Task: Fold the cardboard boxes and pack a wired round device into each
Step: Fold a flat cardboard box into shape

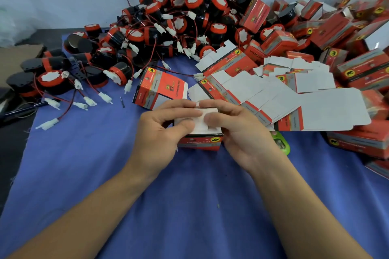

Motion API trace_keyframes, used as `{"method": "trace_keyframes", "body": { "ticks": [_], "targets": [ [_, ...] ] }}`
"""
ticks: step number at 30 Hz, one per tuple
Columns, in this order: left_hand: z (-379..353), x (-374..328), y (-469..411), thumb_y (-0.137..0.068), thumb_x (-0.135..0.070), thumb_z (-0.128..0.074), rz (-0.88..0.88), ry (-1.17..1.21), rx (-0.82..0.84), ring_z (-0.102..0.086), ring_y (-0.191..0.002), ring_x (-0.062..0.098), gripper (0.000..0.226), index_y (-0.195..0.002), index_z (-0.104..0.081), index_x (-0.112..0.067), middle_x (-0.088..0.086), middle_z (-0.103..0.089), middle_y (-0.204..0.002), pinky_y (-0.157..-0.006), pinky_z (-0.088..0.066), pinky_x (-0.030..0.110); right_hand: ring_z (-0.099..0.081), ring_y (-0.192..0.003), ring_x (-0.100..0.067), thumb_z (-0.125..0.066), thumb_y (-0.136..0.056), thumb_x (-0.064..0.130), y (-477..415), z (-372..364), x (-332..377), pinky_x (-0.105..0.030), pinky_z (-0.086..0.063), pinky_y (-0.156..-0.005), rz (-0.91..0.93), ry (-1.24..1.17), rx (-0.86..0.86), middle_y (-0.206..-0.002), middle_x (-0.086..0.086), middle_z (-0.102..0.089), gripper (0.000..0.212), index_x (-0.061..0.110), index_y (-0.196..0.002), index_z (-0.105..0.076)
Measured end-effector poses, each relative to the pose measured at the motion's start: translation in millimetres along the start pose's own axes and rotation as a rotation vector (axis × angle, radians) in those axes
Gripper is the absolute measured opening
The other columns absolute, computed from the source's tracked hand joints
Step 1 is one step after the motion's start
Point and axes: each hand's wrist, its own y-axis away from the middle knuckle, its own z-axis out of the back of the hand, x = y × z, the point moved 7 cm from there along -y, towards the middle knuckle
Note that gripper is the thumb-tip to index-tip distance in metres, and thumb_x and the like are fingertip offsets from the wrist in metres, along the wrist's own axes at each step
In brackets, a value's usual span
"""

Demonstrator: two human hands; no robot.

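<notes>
A small red cardboard box (200, 143) stands on the blue cloth (105, 174) at the centre, its white top flaps facing up. My left hand (162, 130) grips its left side, thumb pressing on the white flap. My right hand (237, 130) grips the right side, thumb and fingers curled over the same flaps. Whatever is inside the box is hidden. A second folded box (160, 88) lies tilted just behind. A big heap of black and red round devices (179, 21) with red wires and white plugs fills the back.
Flat unfolded box blanks (273, 92) fan out behind and to the right of my hands. Closed red boxes (362, 69) are stacked at the right edge. A green object (282, 143) lies by my right hand. Loose devices (50, 78) and plugs lie at the left.
</notes>
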Motion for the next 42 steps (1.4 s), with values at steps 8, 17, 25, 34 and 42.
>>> {"method": "trace_keyframes", "body": {
  "ticks": [8, 17, 25, 34, 42],
  "targets": [
    [9.4, 0.5, 7.3, -0.083, -0.016, -0.066, 0.058, 0.048, -0.12, -0.073, -0.104, 0.012, 0.038, -0.103, -0.079, -0.046, -0.009, -0.078, -0.11, -0.082, -0.06, 0.025, -0.075, -0.097, -0.027, -0.063, -0.095, 0.026, 6.0, -11.9, 1.4, -0.031, -0.061, -0.077, 0.06, 0.213, -0.024, -0.105, -0.01, -0.078, 0.022, 0.017, -0.106, -0.08],
    [8.9, 4.9, 5.7, -0.085, 0.015, -0.066, 0.216, 0.13, -0.16, -0.077, -0.084, 0.018, 0.051, -0.084, -0.084, -0.033, 0.001, -0.081, -0.09, -0.063, -0.06, 0.026, -0.075, -0.094, -0.016, -0.043, -0.107, 0.027, 16.0, -21.5, 11.4, -0.021, -0.058, -0.072, 0.148, 0.402, -0.04, -0.099, -0.001, -0.079, 0.037, 0.027, -0.105, -0.08],
    [5.1, 3.9, 8.1, -0.087, -0.014, -0.069, 0.232, 0.345, -0.159, -0.078, -0.092, 0.021, 0.018, -0.088, -0.085, -0.022, 0.006, -0.081, -0.099, -0.068, -0.061, 0.027, -0.073, -0.101, -0.012, -0.045, -0.108, 0.023, 17.6, -27.9, 15.8, -0.019, -0.056, -0.081, 0.246, 0.402, -0.043, -0.107, 0.005, -0.078, 0.035, 0.024, -0.108, -0.079],
    [7.0, -5.1, 6.1, -0.083, 0.015, -0.071, 0.102, 0.045, -0.111, -0.076, -0.092, 0.012, 0.044, -0.09, -0.083, -0.027, -0.005, -0.081, -0.095, -0.078, -0.061, 0.027, -0.07, -0.093, -0.007, -0.044, -0.102, 0.014, 18.5, -30.8, 19.1, -0.022, -0.054, -0.076, 0.32, 0.396, -0.03, -0.099, 0.008, -0.077, 0.04, 0.03, -0.099, -0.08],
    [25.6, -5.6, 4.2, -0.083, -0.037, -0.065, 0.087, 0.289, -0.321, -0.073, -0.106, 0.011, 0.022, -0.095, -0.083, -0.032, -0.005, -0.08, -0.109, -0.088, -0.057, 0.025, -0.07, -0.111, -0.02, -0.061, -0.088, 0.002, 20.4, -33.9, 27.4, -0.03, -0.054, -0.092, 0.403, 0.211, 0.044, -0.111, -0.004, -0.077, 0.032, 0.018, -0.111, -0.078]
  ]
}}
